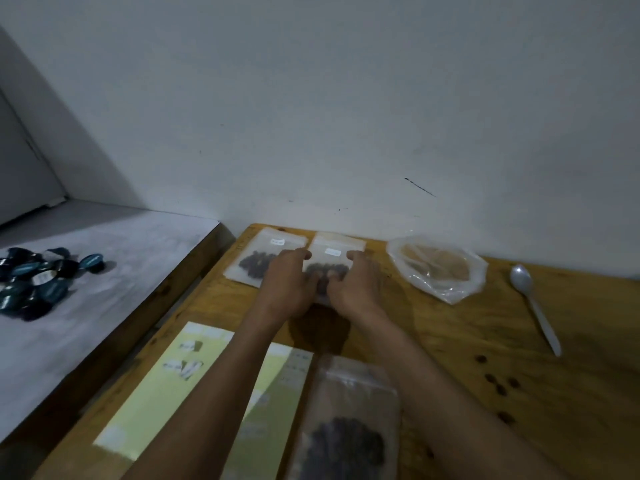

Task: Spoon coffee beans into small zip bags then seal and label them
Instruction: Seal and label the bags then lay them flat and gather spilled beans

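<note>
Two small zip bags with coffee beans and white labels lie at the far edge of the wooden table [485, 341]. My left hand [289, 289] and my right hand [353, 285] both rest on the right-hand labelled bag [337, 251], fingers spread at its sides, thumbs pressing near its dark beans. The left-hand labelled bag [263, 258] lies flat just beside it, apart from my hands. A larger bag of beans [349, 427] lies near me. Yellow-green label sheets [166, 386] lie to its left under my left forearm. A white plastic spoon [533, 306] lies at the right.
A crumpled clear plastic bag [440, 268] with pale contents sits at the back right of the table. A few loose beans [498, 382] are scattered on the wood at the right. A pile of dark blue capsules [38, 278] sits on the grey surface [104, 306] to the left.
</note>
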`<action>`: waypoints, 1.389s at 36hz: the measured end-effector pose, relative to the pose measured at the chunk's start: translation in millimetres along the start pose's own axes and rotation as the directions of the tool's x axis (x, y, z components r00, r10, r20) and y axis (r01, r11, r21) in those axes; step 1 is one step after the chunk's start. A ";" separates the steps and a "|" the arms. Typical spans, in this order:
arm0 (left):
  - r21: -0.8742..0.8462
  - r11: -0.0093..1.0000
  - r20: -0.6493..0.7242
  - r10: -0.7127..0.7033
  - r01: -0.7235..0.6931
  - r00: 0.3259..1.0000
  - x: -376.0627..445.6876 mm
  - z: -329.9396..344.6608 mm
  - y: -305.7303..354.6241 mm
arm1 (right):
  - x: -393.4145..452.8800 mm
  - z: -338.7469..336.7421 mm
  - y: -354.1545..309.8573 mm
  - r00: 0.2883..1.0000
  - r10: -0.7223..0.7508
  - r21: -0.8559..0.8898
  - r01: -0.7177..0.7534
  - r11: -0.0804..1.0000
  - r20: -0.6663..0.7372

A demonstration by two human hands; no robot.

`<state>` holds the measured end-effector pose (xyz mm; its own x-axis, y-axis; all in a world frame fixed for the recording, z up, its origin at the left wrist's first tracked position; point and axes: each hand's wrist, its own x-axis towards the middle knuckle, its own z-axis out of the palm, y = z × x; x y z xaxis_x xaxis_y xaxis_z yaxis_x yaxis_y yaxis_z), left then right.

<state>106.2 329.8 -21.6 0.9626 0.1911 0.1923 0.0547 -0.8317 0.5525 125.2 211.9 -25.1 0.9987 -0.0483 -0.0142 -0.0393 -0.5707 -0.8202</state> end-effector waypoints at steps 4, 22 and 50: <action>-0.045 0.998 -0.038 0.036 -0.038 0.999 -33.8 -15.4 2.8 | -30.3 -32.1 4.5 0.990 -0.110 -0.075 0.117 0.990 0.089; 0.140 0.987 0.121 -0.099 0.081 0.988 -158.2 -3.0 24.3 | -126.2 -90.2 44.9 0.949 -0.064 -0.504 0.221 0.835 0.310; -0.942 0.283 0.111 -0.240 0.179 0.964 -173.8 -104.2 15.3 | -133.7 -84.9 -34.9 0.892 -0.301 0.676 -0.006 0.737 0.336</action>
<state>-87.9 338.2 37.9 0.9446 0.3260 -0.0369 -0.0628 0.2899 0.9550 -9.6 168.7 54.0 0.9137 0.4042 0.0423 -0.0137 0.1345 -0.9908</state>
